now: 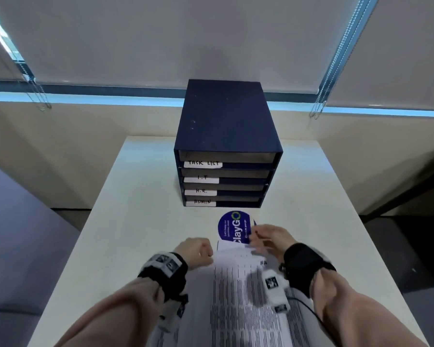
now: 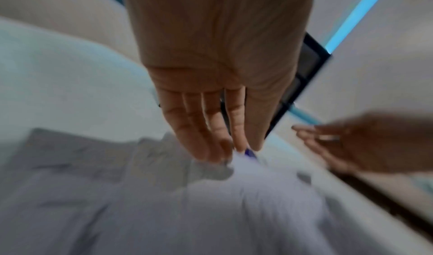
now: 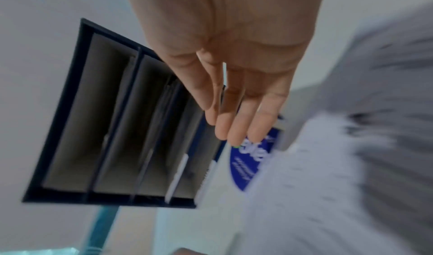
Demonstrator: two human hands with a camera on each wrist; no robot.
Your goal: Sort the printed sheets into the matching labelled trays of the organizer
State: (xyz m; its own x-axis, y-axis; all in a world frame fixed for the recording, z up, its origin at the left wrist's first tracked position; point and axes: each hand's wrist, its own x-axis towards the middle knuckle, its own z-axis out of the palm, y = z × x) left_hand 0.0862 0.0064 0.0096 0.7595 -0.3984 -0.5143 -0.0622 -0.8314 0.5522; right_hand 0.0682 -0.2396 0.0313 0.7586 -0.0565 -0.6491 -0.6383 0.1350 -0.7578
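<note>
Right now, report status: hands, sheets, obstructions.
Left hand pinching top printed sheet corner; right hand open at its far edge. Organizer ahead, trays open. Blue sticker under sheet edge.

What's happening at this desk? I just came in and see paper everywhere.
A person is sorting printed sheets into a dark blue organizer on a white table. Its trays are labelled TASK LIST, I.T, H.R. and ADMIN. Both hands are at the far edge of the paper: the left hand at its left corner, the right hand over a round blue ClayGo sticker. The blur hides whether a sheet is gripped.
</note>
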